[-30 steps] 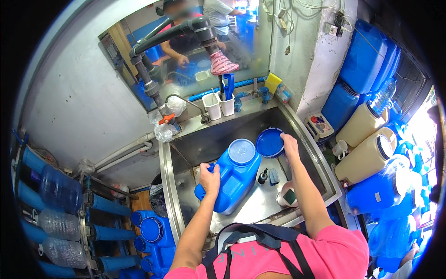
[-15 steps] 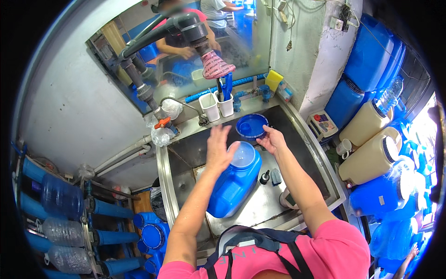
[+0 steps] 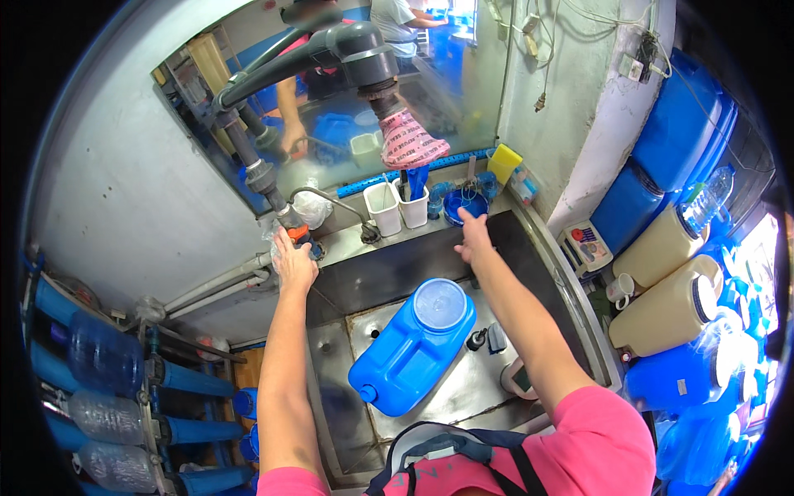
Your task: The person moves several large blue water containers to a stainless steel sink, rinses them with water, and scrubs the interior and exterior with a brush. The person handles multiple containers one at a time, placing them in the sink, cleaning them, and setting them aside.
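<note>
Apparently, the left hand touches the orange valve handle, its closure impossible to tell; the right hand, fingers loosely extended, is at the blue lid. Below and between them lies the blue jug; white holders stand between.

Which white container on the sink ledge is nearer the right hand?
The white container holding a blue object; the other container stands farther left, toward the orange valve handle.
</note>
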Demonstrator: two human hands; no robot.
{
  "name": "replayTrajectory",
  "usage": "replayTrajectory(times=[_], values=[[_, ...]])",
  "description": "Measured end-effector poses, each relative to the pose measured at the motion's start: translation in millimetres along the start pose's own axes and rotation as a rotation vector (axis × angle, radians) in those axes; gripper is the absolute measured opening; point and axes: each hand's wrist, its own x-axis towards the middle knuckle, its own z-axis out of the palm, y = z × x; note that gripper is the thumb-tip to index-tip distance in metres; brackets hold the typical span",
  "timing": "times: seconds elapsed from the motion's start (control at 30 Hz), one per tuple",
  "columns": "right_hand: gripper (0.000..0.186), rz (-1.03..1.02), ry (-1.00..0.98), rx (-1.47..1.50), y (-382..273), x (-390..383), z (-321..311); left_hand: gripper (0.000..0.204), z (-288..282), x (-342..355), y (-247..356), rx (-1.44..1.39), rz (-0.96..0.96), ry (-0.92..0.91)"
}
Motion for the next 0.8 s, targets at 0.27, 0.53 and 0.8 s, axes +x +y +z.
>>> replayTrajectory(times=[0.27,0.53,0.8], values=[[0.082,0.260,-0.347,0.271,13.7,-128.3,46.1,0.050,14.7,49.3,-22.0,-0.876,-0.316,-0.113],[0.065,0.358,-0.555,0.322,2.7,-138.0,50.2,0.042,27.5,-84.5,62.3,-0.785,0.243,-0.575],[0.032,0.428,-0.825,-0.147,15.7,-120.8,29.9,0.048,57.3,-176.6,140.2,-0.877,-0.093,-0.632]])
